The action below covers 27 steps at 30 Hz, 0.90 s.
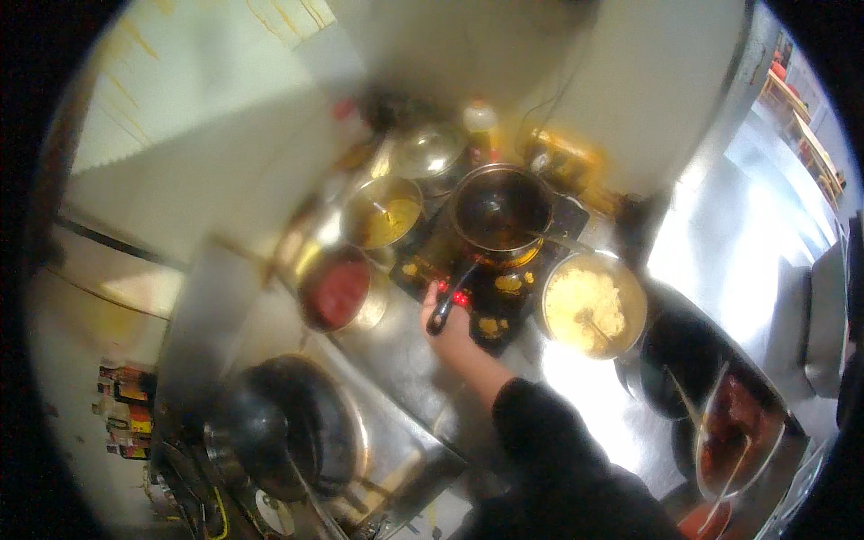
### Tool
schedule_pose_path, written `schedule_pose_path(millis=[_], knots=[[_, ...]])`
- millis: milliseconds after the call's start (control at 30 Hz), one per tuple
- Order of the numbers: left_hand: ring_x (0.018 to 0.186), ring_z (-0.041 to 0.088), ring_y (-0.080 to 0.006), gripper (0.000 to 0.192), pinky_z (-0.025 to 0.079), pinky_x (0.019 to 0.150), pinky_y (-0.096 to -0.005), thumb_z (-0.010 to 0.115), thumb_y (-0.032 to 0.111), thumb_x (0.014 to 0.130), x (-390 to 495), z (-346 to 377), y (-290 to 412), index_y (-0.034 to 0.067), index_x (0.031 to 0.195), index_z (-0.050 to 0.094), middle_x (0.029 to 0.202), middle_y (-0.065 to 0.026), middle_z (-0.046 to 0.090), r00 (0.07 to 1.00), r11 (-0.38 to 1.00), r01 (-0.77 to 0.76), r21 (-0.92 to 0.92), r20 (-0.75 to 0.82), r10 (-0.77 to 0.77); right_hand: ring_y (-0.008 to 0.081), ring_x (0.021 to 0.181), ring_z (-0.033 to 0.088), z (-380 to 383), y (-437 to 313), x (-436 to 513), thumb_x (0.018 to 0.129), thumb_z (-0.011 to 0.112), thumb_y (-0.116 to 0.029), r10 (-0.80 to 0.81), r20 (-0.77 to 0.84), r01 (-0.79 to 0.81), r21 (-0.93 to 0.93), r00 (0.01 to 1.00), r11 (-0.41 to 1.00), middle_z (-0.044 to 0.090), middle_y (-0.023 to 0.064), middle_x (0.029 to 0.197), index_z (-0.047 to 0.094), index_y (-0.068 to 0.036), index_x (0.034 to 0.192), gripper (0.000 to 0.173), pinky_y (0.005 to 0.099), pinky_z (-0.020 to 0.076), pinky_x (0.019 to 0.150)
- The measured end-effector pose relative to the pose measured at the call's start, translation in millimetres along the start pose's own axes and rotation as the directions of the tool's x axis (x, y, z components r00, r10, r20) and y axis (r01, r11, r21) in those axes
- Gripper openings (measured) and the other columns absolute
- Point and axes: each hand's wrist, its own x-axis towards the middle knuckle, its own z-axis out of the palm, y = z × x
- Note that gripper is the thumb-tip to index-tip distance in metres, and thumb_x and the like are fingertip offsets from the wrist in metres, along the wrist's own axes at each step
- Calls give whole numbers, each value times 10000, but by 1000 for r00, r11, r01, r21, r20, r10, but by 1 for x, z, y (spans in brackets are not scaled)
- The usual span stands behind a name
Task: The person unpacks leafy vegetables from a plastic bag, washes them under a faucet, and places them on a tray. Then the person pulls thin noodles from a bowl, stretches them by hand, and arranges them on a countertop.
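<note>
My right hand (451, 327) reaches in from the lower right in a black sleeve, at the front of a black induction cooker (489, 293). One finger extends beside the cooker's red lights; the black handle (440, 317) of a pan crosses in front of the hand. Whether the hand grips it cannot be told. A metal pot with dark contents (499, 209) stands on the cooker. To the right, a round pot (638, 324) holds a pale yellow mass and a utensil. Left of the cooker are a pot of red contents (335, 289) and one of yellowish liquid (391, 223). My left hand is out of view.
A large dark wok (297, 418) with a long-handled utensil stands at lower left. Behind the pots are a shiny metal lid (428, 148), a bottle (480, 125) and a yellow container (567, 158). A bowl of dark red food (732, 432) with utensils is at lower right.
</note>
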Motion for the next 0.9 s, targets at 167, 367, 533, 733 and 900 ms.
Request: schedule_pose_path(millis=[167,367,533,733,900], knots=[[1023,470,-257,473,419,830,-371,562,308,804,-13,-6,-2,32,1164,428,1090,-156,487,1000,1000,-14,-6,17,14,276,646,598,-21,-12,-27,860,365,-183,-92,-248,168,307,964,937,616,132,759,508,-6,1004,270,353,477,568],[1021,470,-254,470,427,821,-367,563,303,805,-42,-40,-11,28,1161,429,1088,-158,486,999,996,-34,-81,21,36,298,708,589,-44,-9,-137,788,455,-186,-340,536,502,-188,773,844,601,150,784,547,-23,853,198,399,473,577],[1019,471,-252,468,433,814,-363,564,299,805,-84,-108,-37,24,1159,430,1086,-159,484,996,969,-75,-236,31,85,147,712,538,-27,4,-313,868,456,-289,-577,769,-89,577,-273,812,586,61,774,583,-65,954,271,310,437,654],[1017,471,-249,465,441,806,-359,565,294,806,-169,-213,-77,20,1156,430,1084,-160,483,977,895,-105,-433,122,173,159,714,548,25,-58,-507,841,515,-229,-685,543,-91,748,-486,657,572,80,839,529,-32,953,227,294,439,613],[897,516,-248,388,448,750,-330,445,290,866,-251,-314,-99,12,1135,434,1094,-122,500,974,690,-189,-699,-42,224,358,910,514,53,-104,-633,765,563,-335,-653,600,536,776,-462,334,422,169,1101,382,-118,1192,512,412,460,715]])
